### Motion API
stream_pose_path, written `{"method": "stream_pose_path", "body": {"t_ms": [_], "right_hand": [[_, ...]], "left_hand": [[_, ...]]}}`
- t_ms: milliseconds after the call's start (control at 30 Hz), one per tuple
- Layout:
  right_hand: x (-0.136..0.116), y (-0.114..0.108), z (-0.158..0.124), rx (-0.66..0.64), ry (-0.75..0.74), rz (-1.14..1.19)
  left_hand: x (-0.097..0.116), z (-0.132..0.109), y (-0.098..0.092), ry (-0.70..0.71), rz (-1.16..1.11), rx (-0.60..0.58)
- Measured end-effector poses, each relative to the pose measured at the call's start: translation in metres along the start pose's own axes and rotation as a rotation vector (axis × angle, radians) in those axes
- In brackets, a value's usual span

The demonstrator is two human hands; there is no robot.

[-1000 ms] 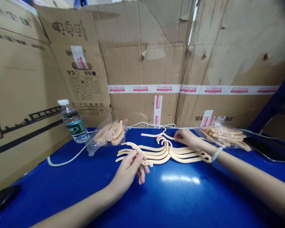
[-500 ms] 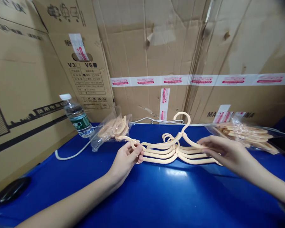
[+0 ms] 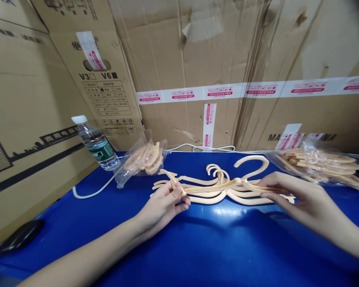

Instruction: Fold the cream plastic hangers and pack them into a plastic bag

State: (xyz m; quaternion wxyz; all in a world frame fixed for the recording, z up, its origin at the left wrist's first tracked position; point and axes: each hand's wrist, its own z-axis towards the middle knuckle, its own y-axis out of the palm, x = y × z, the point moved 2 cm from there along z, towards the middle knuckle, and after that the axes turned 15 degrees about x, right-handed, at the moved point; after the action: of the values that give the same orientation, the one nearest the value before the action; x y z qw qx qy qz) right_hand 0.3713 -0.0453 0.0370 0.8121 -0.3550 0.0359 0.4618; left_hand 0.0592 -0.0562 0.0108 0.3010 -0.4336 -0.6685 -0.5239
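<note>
One cream clothes hanger (image 3: pixel 211 186) is held up between both hands, tilted so that its hook curls toward the back right. My left hand (image 3: pixel 167 198) is closed in a pinch on the hanger's left end, where a small loose-looking piece sticks up beside the thumb. The thumb and fingers of my right hand (image 3: pixel 287 191) pinch the right arm of the same hanger. Just behind and below it, several matching hangers (image 3: pixel 208 200) lie overlapped on the blue table (image 3: pixel 221 251), their hooks pointing back. The held hanger partly hides them.
A clear bag of cream pieces (image 3: pixel 146 157) lies at the left, near a water bottle (image 3: pixel 98 145). Another bag of cream pieces (image 3: pixel 320 163) lies at the right. A white cable (image 3: pixel 92 196) and a black object (image 3: pixel 20 237) are at the left. Cardboard boxes (image 3: pixel 173 59) wall the back.
The held hanger has turned, its hook swinging from upright to slanting right. It has come toward me, clear of the other hangers. My right hand has shifted slightly right; the view has moved a little.
</note>
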Motion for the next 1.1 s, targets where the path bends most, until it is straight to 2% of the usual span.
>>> {"method": "stream_pose_path", "body": {"t_ms": [200,467,767,1100], "right_hand": [[0.006,0.002,-0.002,0.023,0.001,-0.029],[-0.001,-0.001,0.001,0.03,-0.009,-0.038],[-0.016,0.004,0.0,0.001,-0.136,-0.058],[-0.026,0.009,-0.007,-0.131,-0.038,-0.009]], "left_hand": [[0.0,0.001,0.0,-0.043,-0.029,0.005],[-0.001,0.0,-0.001,-0.077,0.011,-0.032],[-0.007,-0.001,-0.004,0.066,0.078,0.086],[-0.001,-0.008,-0.005,0.242,0.034,0.244]]}}
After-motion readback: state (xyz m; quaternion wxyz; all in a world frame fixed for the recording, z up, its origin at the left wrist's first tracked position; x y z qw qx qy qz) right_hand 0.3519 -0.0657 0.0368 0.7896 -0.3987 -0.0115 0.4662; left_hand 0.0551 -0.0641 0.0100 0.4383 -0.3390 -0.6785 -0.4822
